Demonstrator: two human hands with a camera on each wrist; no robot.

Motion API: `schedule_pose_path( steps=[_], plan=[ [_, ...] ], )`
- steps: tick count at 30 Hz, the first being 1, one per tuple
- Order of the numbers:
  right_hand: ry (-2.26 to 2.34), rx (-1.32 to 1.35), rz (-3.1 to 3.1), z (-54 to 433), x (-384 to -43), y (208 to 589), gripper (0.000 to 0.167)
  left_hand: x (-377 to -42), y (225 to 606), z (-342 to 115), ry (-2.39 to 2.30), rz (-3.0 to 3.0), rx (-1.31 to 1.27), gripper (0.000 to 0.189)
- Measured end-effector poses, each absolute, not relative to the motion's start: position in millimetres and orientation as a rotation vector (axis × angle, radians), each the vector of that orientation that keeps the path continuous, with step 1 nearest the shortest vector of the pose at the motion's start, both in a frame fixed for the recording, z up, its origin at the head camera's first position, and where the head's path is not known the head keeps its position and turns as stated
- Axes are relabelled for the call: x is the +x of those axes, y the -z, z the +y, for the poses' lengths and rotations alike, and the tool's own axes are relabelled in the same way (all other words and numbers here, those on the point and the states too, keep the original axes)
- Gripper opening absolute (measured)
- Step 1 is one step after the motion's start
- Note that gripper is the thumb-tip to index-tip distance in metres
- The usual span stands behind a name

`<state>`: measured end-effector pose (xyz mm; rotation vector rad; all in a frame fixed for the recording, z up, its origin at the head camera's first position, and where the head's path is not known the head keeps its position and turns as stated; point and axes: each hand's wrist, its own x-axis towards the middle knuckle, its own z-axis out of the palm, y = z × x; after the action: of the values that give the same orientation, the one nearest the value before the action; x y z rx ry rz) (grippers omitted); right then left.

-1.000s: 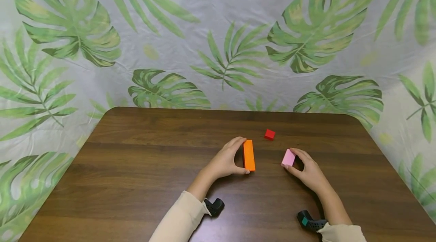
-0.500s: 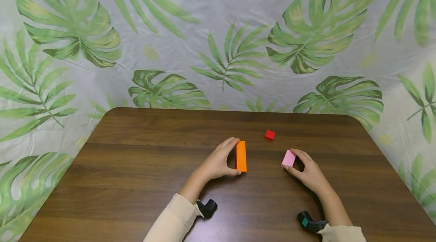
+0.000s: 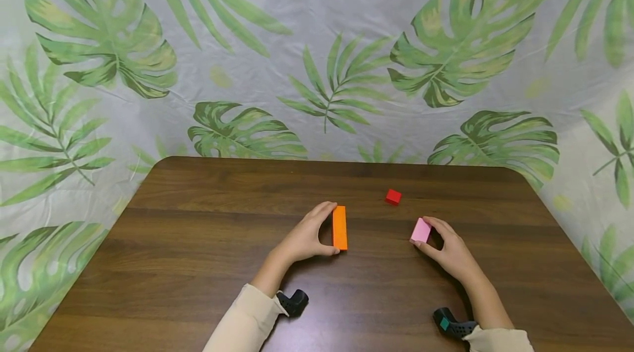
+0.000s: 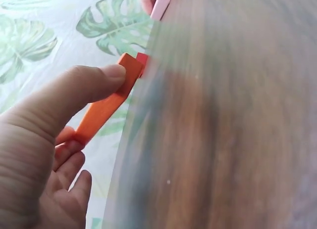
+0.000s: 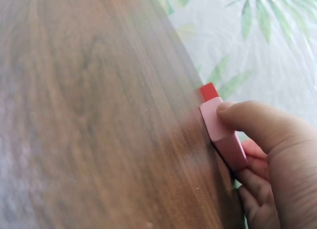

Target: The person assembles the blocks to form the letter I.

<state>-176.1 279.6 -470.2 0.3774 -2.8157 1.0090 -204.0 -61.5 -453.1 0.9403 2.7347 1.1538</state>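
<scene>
In the head view my left hand (image 3: 304,237) pinches a long orange block (image 3: 339,228) by its two ends, thumb at the near end and fingers at the far one. The left wrist view shows the thumb pressed on one end of the orange block (image 4: 106,110). My right hand (image 3: 452,250) holds a shorter pink block (image 3: 420,230) between thumb and fingers; in the right wrist view the pink block (image 5: 223,132) appears low over the table or on it. A small red block (image 3: 393,197) lies farther back, untouched, between the two held blocks.
The brown wooden table (image 3: 198,264) has rounded far corners. Behind it hangs a leaf-patterned cloth (image 3: 317,66). Each wrist wears a black device, such as the left wrist device (image 3: 293,303) and the right wrist device (image 3: 453,324).
My left hand has slid leftward with the orange block, away from the pink one. My right hand, the pink block and the red block have stayed in place.
</scene>
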Motion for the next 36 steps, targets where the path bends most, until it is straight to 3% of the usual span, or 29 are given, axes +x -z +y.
schedule_pose_path(
  steps=[36],
  plan=[
    [-1.010, 0.367, -2.836, 280.8, -177.2, 470.7, 0.067, -208.6, 461.2, -75.7, -1.069, 2.601, 0.886, 0.089]
  ],
)
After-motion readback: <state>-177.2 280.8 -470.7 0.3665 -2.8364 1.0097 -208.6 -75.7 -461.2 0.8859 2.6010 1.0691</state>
